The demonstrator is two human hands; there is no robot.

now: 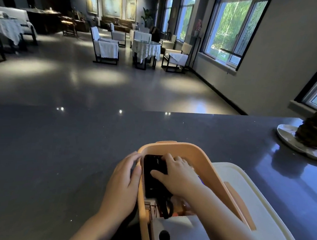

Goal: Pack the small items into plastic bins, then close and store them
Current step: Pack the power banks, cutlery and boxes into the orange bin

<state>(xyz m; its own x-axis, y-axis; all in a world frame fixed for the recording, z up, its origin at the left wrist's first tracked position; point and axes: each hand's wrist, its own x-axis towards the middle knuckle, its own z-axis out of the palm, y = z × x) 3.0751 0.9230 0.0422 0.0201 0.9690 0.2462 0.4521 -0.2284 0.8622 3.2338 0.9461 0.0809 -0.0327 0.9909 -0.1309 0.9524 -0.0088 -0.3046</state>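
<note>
An orange plastic bin (203, 161) stands on the dark countertop (58, 150) at the lower middle. Inside it lies a flat black device (150, 179) with a black strap below it, and a grey box (181, 234) with a round hole fills the bin's near end. My right hand (176, 174) reaches into the bin and grips the black device, fingers over its far end and thumb across its face. My left hand (125, 179) rests flat against the bin's outer left wall, thumb at the rim. A cream lid (256, 207) lies to the bin's right.
A white plate (291, 140) with a dark rocky ornament (314, 130) sits at the counter's far right. Beyond the counter edge lies a glossy floor with chairs and draped tables (146, 46). Windows line the right wall.
</note>
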